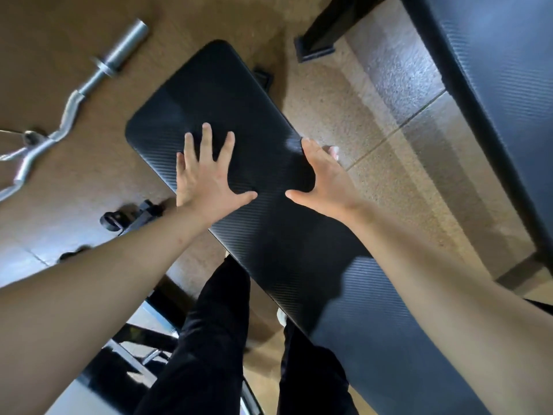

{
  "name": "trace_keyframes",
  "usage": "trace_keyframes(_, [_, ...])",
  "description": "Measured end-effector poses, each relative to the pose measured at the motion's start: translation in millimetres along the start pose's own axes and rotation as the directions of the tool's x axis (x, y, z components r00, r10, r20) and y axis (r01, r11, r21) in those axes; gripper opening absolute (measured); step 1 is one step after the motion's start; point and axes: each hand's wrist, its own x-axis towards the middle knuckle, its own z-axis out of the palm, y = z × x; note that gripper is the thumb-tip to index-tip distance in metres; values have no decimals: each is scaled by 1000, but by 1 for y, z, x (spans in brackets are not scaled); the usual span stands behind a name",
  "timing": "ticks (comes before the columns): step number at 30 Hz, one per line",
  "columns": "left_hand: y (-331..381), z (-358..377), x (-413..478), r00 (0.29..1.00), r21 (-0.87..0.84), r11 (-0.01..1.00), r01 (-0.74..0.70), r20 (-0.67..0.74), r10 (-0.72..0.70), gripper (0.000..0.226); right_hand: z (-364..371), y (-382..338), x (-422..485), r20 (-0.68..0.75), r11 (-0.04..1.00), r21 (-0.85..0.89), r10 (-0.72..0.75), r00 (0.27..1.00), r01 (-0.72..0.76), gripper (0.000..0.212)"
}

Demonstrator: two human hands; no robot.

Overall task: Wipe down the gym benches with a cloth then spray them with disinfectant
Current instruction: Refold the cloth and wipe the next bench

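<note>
on the far left of the speckled brown rubber floor (74,181) lies a silver ez curl bar (78,94), well apart from everything else. moving in, the left hand (206,178) is flat on the black ribbed vinyl gym bench (227,91), fingers straight and fanned out, palm pressing near the left edge. the bench runs diagonally from upper left to lower right, just in front of the person's black-trousered legs (215,324). next over, the right hand (323,181) sits on the same pad, thumb spread inward, fingers folded down over the right edge, so it looks clamped on that rim. the hands are apart, and there's no cloth or spray bottle in view. far right there's a second dark padded bench (493,73) and a black metal leg (317,34).

handling guess: firm foam under slick vinyl, heavy frame, so it shouldn't slide about. the ribbing probably traps sweat, so wipe along the grooves. to steady it, hold the side rims, not the rounded end.
</note>
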Motion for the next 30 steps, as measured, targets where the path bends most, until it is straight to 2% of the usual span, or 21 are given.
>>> trace_keyframes(8, [-17,-8,2,996,1,997,-79,48,79,116,-12,-41,61,-1,998,-19,-52,999,52,105])
trace_keyframes(13, [-55,-18,12,987,-116,980,-159,-40,155,99,-18,-65,99,25,996,27,-84,996,83,109])
trace_keyframes(15, [-70,-20,19,989,-146,982,-119,-102,104,101,-19,-72,113,35,994,49,-96,995,95,112])
trace_keyframes(17, [-85,-21,28,993,-156,988,0,-115,-19,109,-21,-81,130,45,992,47,-119,992,117,115])
trace_keyframes(20, [-94,-18,35,992,-186,978,89,-73,-105,115,-27,-94,153,45,982,-41,-184,982,186,114])
trace_keyframes(24, [-93,-14,35,994,-238,969,70,-70,-89,115,-34,-116,182,61,900,-257,-347,936,351,103])
trace_keyframes(26, [-97,-14,34,994,-260,963,64,-68,-84,115,-35,-129,195,114,854,-345,-373,921,389,95])
trace_keyframes(28, [-106,-15,32,994,-293,955,39,-87,-68,110,-33,-140,204,172,801,-427,-382,908,418,88])
trace_keyframes(30, [-118,-14,32,985,-347,938,-2,-163,-58,96,-30,-150,204,224,764,-438,-417,881,473,82])
